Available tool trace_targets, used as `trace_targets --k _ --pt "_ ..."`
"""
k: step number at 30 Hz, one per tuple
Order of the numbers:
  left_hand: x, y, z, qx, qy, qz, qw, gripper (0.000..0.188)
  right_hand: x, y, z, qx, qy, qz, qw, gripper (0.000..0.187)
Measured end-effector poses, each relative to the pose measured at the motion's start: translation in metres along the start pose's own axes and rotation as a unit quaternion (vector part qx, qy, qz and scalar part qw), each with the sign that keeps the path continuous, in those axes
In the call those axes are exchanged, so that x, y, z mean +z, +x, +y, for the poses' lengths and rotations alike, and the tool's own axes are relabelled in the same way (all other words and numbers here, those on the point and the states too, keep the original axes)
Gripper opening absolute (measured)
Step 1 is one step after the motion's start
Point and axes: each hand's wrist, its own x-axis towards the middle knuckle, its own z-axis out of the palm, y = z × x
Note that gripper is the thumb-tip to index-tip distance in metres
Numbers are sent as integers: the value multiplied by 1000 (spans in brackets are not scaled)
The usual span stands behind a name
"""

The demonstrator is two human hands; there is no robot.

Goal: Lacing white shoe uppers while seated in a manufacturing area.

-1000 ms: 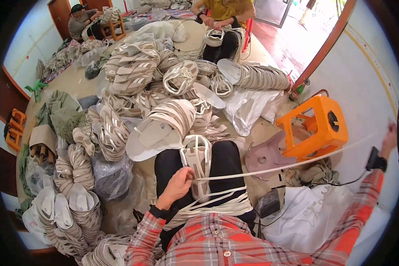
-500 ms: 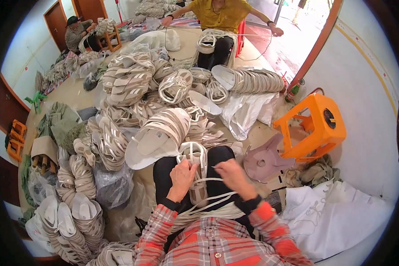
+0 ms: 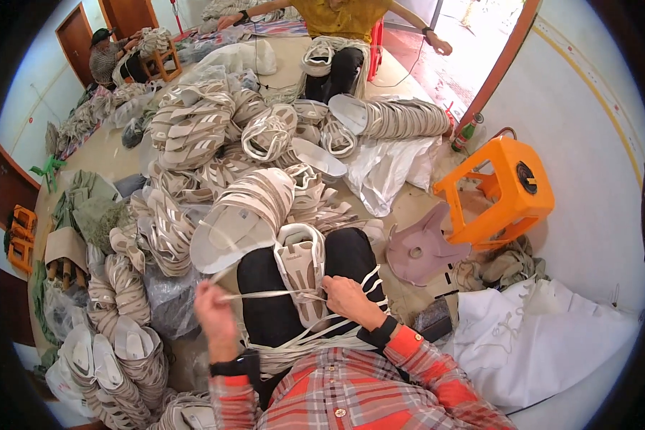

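A beige and white shoe upper [image 3: 299,266] lies across my dark-trousered lap between the thighs. My left hand [image 3: 217,319], smeared by motion, is out to the left with its fingers closed on a pale shoelace [image 3: 261,294]. That lace runs taut from the hand across to the upper's eyelet area. At the upper's right edge, my right hand [image 3: 351,299] has its fingers closed against it; the fingertips are partly hidden. A bundle of loose pale laces [image 3: 337,333] drapes over my lap. Just beyond my left knee leans a nested stack of uppers [image 3: 247,215].
Heaps of shoe uppers [image 3: 193,122] cover the floor ahead and left. An orange stool [image 3: 505,193], a mauve plastic piece [image 3: 419,247] and white cloth [image 3: 530,351] are at right. A person in a yellow top [image 3: 337,18] sits opposite, arms spread; another person [image 3: 111,57] works far left.
My left hand has swung away from the upper to the left, drawing a lace out. My right hand has come in to the upper's right edge. The view has shifted slightly.
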Motion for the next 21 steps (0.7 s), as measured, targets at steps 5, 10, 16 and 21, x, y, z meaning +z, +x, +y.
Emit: trace_targets --k 5,10,16,21 --pt "-112 -38 21 204 870 111 434 15 -1 7 -11 -8 -45 -18 999 14" --pt "60 -43 -5 171 643 -283 691 12 -3 0 -21 -33 -134 44 989 12" --pt "77 -16 -94 291 675 -383 559 8 -5 -6 -15 -90 -219 105 966 19" --pt "85 -13 -93 230 688 -431 536 5 -8 -4 -18 -82 -245 98 961 15"
